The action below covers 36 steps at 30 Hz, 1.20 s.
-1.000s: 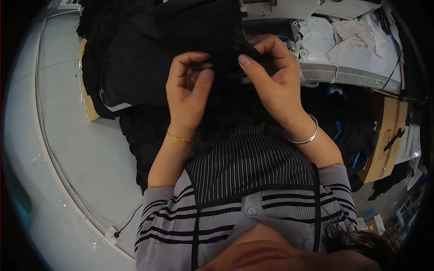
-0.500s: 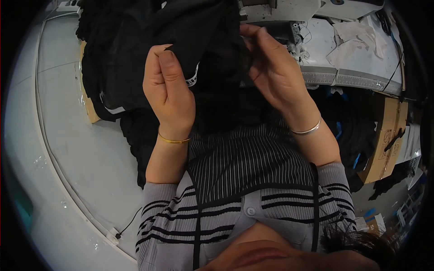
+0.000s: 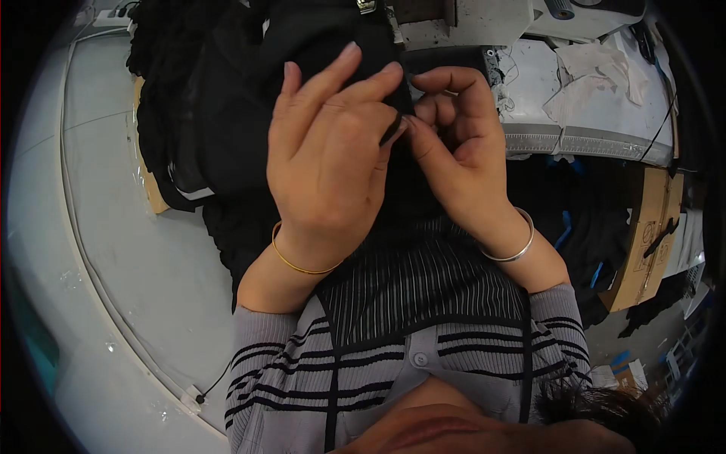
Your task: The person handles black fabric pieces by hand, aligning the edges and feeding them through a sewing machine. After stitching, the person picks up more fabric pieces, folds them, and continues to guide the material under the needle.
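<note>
Black fabric (image 3: 227,129) lies bunched in front of me, with a white printed strip showing at its lower left edge. My left hand (image 3: 325,163) is over it, back of the hand up. Its thumb and index finger pinch a small fold of the fabric, while the other fingers are spread. Close beside it, my right hand (image 3: 465,147) has curled fingers, and its thumb and fingertips grip the fabric edge at the same spot. The two thumbs almost meet. Exactly how the edge is folded between the fingertips is hidden.
Part of a sewing machine (image 3: 469,26) stands at the top, beside a white table with a ruler strip (image 3: 590,144) along its front edge. Pale scraps (image 3: 597,68) and loose threads lie there. A cardboard box (image 3: 646,234) stands at the right, and a cable runs along the left.
My left hand has let go of its earlier hold and moved right and turned palm down. My right hand has curled from open into a pinch; both now meet at the fabric edge.
</note>
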Motion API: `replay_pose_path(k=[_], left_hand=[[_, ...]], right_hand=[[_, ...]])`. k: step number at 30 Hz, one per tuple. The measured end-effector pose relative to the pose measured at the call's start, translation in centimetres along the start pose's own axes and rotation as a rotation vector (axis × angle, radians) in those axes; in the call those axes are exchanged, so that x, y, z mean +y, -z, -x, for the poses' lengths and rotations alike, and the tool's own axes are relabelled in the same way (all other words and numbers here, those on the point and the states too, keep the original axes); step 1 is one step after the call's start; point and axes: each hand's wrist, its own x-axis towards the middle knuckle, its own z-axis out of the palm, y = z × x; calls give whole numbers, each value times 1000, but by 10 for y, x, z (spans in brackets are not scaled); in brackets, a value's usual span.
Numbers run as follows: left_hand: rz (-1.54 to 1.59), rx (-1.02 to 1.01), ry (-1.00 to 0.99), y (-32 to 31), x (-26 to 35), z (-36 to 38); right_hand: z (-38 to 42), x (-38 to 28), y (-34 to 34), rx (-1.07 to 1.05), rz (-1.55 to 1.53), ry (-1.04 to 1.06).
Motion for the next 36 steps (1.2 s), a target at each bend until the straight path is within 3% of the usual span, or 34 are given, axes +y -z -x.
replay_pose_path(k=[3, 10, 15, 18, 21, 23, 27, 30, 34, 36], left_hand=[[47, 15, 92, -13, 2, 2], [205, 22, 89, -12, -33, -12], [549, 152, 399, 1, -25, -6], [369, 113, 262, 3, -21, -5], [211, 86, 152, 2, -14, -8], [141, 38, 106, 1, -9, -8], [85, -52, 120, -7, -6, -6], [122, -10, 105, -13, -25, -14], [230, -13, 121, -9, -34, -15], [322, 67, 275, -4, -34, -9]], right_hand=[[-4, 2, -1, 23, -15, -22], [-20, -11, 1, -41, 102, -128], [-10, -8, 3, -87, 100, -189], [-8, -11, 3, -34, 138, -79], [-11, -16, 2, -48, 394, 107], [-15, -8, -1, -50, 569, 363], [-13, -11, 2, -111, 683, 361], [-17, -12, 1, -171, 695, 403], [-10, -18, -3, -61, 473, 162], [-11, -14, -2, -35, 427, 72]])
